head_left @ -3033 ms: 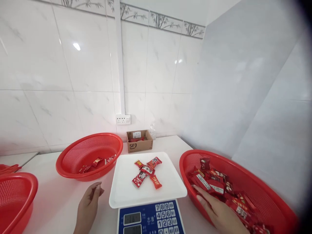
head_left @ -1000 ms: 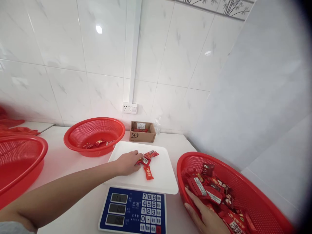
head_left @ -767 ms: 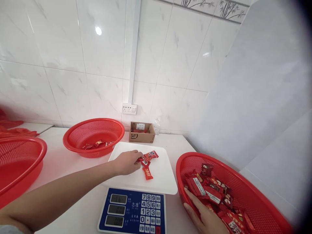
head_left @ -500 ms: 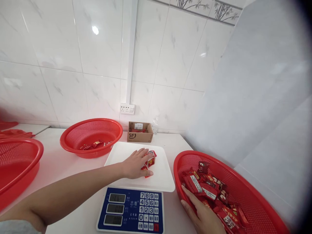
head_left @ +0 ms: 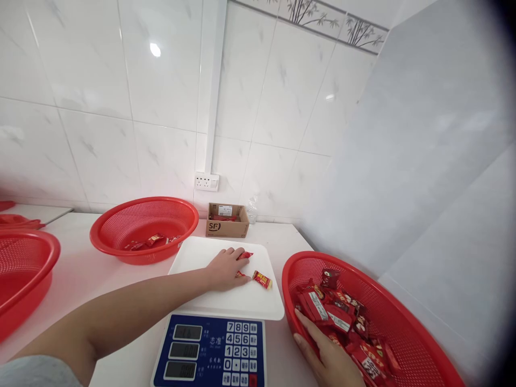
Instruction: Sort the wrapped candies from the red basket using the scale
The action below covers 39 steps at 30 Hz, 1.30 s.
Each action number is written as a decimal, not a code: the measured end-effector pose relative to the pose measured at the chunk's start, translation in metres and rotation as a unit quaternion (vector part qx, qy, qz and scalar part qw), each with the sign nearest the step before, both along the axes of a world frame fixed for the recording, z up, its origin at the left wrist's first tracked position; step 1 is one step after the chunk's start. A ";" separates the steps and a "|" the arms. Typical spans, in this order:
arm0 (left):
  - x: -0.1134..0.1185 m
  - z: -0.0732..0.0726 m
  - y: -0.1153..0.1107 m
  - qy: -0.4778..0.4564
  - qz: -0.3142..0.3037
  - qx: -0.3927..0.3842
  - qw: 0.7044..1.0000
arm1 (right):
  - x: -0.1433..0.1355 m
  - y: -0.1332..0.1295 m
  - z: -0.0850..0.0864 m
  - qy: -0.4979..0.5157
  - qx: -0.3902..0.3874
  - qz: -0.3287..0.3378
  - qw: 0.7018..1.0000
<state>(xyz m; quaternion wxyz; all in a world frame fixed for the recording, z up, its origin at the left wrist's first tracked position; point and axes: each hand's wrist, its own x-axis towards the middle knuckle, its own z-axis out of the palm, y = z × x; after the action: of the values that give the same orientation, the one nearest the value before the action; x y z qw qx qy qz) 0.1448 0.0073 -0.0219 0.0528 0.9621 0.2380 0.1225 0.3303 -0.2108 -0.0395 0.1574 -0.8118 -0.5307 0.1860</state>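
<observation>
My left hand (head_left: 228, 270) rests over the white pan (head_left: 193, 300) of a digital scale, its fingers curled round small red packets that are partly hidden beneath it. One red and yellow packet (head_left: 263, 279) lies loose on the pan, just right of the thumb. My right hand (head_left: 328, 355) grips the near left rim of a red basket (head_left: 403, 306), thumb outside and fingers inside. Red and dark packets (head_left: 341, 306) fill the bottom of that basket. The scale's blue keypad panel (head_left: 213, 349) faces me.
Behind the pan stands a small cardboard box (head_left: 228, 229) beside a clear plastic item (head_left: 252, 209). A red basket (head_left: 145, 257) with a few packets is at the back left, another red basket (head_left: 30, 293) at the left edge. A tiled wall rises behind.
My left hand has closed more around the packets, and one packet now lies apart to its right. The view has shifted slightly; my right hand keeps its place on the basket rim.
</observation>
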 end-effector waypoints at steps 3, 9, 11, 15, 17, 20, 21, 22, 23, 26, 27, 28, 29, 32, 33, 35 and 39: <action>0.003 -0.002 0.007 -0.018 0.017 0.000 1.000 | 0.000 -0.001 0.000 -0.004 0.008 -0.007 1.000; 0.007 -0.002 0.017 -0.057 0.029 -0.029 0.998 | 0.001 -0.002 -0.004 -0.012 0.027 -0.016 0.999; 0.008 0.002 0.015 -0.073 0.031 -0.045 0.996 | 0.001 -0.002 -0.004 -0.014 0.038 -0.020 0.999; 0.016 0.015 -0.001 -0.095 0.005 -0.079 0.992 | 0.000 -0.002 -0.002 -0.005 0.030 -0.015 0.999; 0.024 0.020 -0.012 -0.091 -0.023 -0.093 0.991 | 0.000 -0.002 -0.001 -0.002 0.023 -0.013 1.000; 0.035 0.021 -0.026 -0.061 -0.072 -0.102 0.990 | 0.000 -0.002 -0.002 -0.004 0.034 -0.017 0.999; 0.038 0.021 -0.029 -0.047 -0.089 -0.100 0.990 | 0.000 -0.003 -0.002 -0.005 0.040 -0.017 0.999; 0.040 0.020 -0.032 -0.034 -0.103 -0.095 0.989 | 0.000 -0.003 -0.003 -0.006 0.045 -0.016 0.999; 0.042 0.019 -0.034 -0.024 -0.115 -0.089 0.989 | 0.000 -0.004 -0.003 -0.007 0.047 -0.013 0.999; 0.041 0.017 -0.035 -0.015 -0.130 -0.068 0.989 | -0.001 -0.005 -0.002 -0.002 0.043 -0.006 0.999; 0.040 0.016 -0.034 -0.012 -0.136 -0.062 0.989 | -0.001 -0.005 -0.001 -0.001 0.042 -0.005 0.999; 0.038 0.016 -0.033 -0.005 -0.144 -0.058 0.988 | -0.002 -0.004 0.000 -0.002 0.041 -0.005 0.999; 0.036 0.015 -0.032 0.006 -0.155 -0.057 0.986 | -0.002 -0.004 0.000 -0.004 0.041 -0.006 0.999; 0.031 0.014 -0.027 0.045 -0.180 -0.074 0.980 | -0.001 -0.003 0.001 -0.012 0.044 -0.010 0.999; 0.030 0.014 -0.025 0.052 -0.182 -0.079 0.979 | -0.001 -0.003 0.001 -0.012 0.042 -0.013 0.999; 0.028 0.013 -0.021 0.051 -0.184 -0.072 0.979 | 0.000 -0.003 0.000 -0.010 0.037 -0.017 0.999; 0.027 0.009 -0.014 0.021 -0.155 -0.056 0.986 | 0.000 -0.004 -0.002 -0.007 0.038 -0.015 0.999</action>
<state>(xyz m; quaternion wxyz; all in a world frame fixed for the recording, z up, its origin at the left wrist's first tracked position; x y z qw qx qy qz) 0.1722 -0.0067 -0.0131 0.1195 0.9853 0.0938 0.0788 0.3300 -0.2147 -0.0415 0.1869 -0.8146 -0.5259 0.1579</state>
